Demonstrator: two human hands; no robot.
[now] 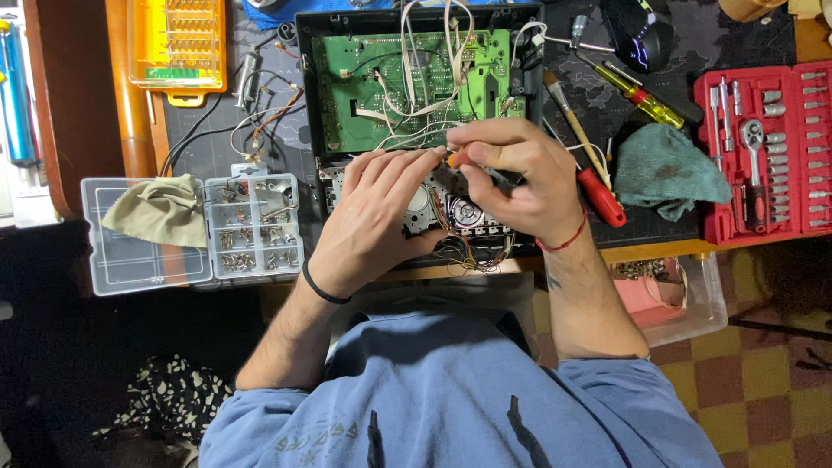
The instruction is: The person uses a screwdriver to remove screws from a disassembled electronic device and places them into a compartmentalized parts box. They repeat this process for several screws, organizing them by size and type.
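A dark work mat (225, 130) covers the wooden desk, and on it sits the largest thing in hand: an opened black electronic device (416, 165) with its cover off, a green circuit board (407, 78) tilted up at the back and a metal mechanism with round parts exposed just under the hands. Pale flat ribbon cables and thin coloured wires (425, 69) loop over the board, apparently still attached, and more fine wires spill out at the near edge.

To the right lies a red plastic socket-set case (767, 156), open, beside a crumpled green cloth (667, 165). To the left stands a clear plastic compartment box (251, 230) with small screws sorted in it, its lid folded out under a beige cloth (160, 212). A yellow screwdriver-bit case (178, 43) lies at the far left.

The left hand (373, 221) rests flat on the mechanism, fingers stretched forward, holding nothing that I can make out. The right hand (520, 173) is closed around a small orange-handled screwdriver (455, 159), its tip hidden.

Judging by the lifted board and the sorted screws, disassembly is well along; the mechanism remains mounted.
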